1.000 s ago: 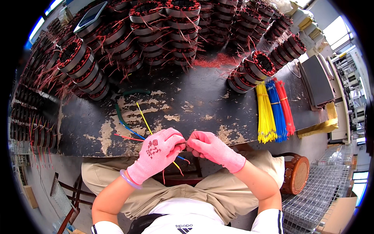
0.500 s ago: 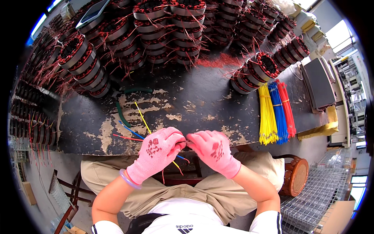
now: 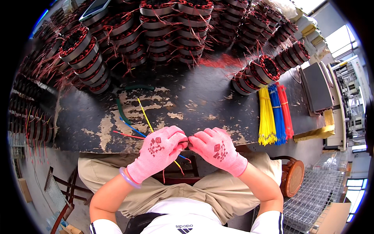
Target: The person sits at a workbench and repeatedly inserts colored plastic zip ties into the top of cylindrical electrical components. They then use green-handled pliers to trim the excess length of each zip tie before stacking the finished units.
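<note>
Left: stacked wound stator coils (image 3: 83, 54) are crowding the counter (image 3: 210, 105) edge, their loose leads trailing.

Loose wires: a red wire (image 3: 126, 135), a blue wire (image 3: 130, 126) and a yellow wire (image 3: 145, 115) are running across the counter into the left hand (image 3: 159, 150). Its gloved fingers (image 3: 177, 141) are curling shut over the wire ends; the exact grip is hidden.

The right hand (image 3: 218, 150) is meeting it, fingers pinching closed at the same joint; what lies between them cannot be told.

Risks, judged: gloves are masking feel, so a strand may be slipping out unnoticed; the trailing wires could be snagging on the coil leads.

Right: bundled yellow, blue and red wires (image 3: 274, 113) are lying well apart.
</note>
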`<state>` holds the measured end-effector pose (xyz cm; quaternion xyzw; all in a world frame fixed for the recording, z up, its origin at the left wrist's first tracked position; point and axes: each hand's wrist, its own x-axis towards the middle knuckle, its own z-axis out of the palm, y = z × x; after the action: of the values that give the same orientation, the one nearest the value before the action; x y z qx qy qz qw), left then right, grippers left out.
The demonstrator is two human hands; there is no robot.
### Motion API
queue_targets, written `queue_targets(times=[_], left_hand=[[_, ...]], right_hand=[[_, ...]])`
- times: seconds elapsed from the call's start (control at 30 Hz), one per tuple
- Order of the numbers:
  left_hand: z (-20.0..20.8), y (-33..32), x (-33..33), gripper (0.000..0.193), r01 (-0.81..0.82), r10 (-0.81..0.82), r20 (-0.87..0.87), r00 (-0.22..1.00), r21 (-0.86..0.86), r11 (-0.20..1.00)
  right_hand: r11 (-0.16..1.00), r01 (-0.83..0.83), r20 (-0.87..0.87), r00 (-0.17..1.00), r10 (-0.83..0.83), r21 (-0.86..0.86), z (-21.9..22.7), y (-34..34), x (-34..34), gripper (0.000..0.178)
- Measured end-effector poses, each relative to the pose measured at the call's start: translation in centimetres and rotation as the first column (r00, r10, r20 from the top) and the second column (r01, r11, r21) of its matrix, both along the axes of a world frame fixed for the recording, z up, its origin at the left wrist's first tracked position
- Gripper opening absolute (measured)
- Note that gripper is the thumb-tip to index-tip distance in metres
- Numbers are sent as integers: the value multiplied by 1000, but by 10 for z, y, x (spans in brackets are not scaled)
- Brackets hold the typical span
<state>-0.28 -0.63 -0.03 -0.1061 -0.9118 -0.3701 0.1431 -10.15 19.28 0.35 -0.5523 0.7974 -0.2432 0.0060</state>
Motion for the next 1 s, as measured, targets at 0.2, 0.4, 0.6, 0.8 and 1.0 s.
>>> queue_targets(times=[0.2,0.4,0.6,0.8,1.0], left_hand=[[2,-3,-1,22,24,-24,15,1000,7,1000],[0,0,1,21,-10,10,-18,1000,-3,1000],[-5,3,2,20,-37,38,0,999,-20,999],[5,-3,4,17,5,-5,64,998,-6,1000],[68,-45,25,37,7,-6,173,985,-4,1000]], right_hand=[[943,251,964,-206,-168,218,-3,-3,4,22],[980,186,84,980,-180,-69,15,2,10,25],[994,25,-185,982,-44,-103,-12,-1,15,31],[989,-42,-206,978,12,-144,-15,-1,4,38],[990,-131,-357,928,105,-51,-17,1,-10,49]])
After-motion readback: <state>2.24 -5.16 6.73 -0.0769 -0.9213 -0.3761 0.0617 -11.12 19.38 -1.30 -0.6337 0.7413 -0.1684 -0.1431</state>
